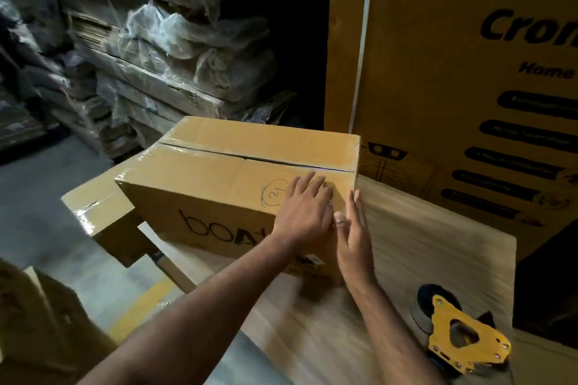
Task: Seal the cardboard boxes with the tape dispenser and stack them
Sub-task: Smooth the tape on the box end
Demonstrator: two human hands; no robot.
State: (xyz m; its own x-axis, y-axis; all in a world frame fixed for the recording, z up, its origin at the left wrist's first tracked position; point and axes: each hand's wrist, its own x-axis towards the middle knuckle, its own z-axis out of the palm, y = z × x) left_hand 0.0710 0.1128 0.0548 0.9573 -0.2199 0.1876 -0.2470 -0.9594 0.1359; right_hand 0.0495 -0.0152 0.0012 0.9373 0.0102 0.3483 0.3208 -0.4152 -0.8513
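Left hand [305, 212] fingers straight, flat on cardboard box [219, 178] top near its right corner, right hand [353, 237] straight-fingered against the box's right edge, yellow tape dispenser [463, 337] well behind the fingers on bare wooden tabletop [422, 244].

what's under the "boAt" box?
The box sits on a wooden tabletop, its left end overhanging a smaller taped box lower down. The surface directly beneath it is hidden.
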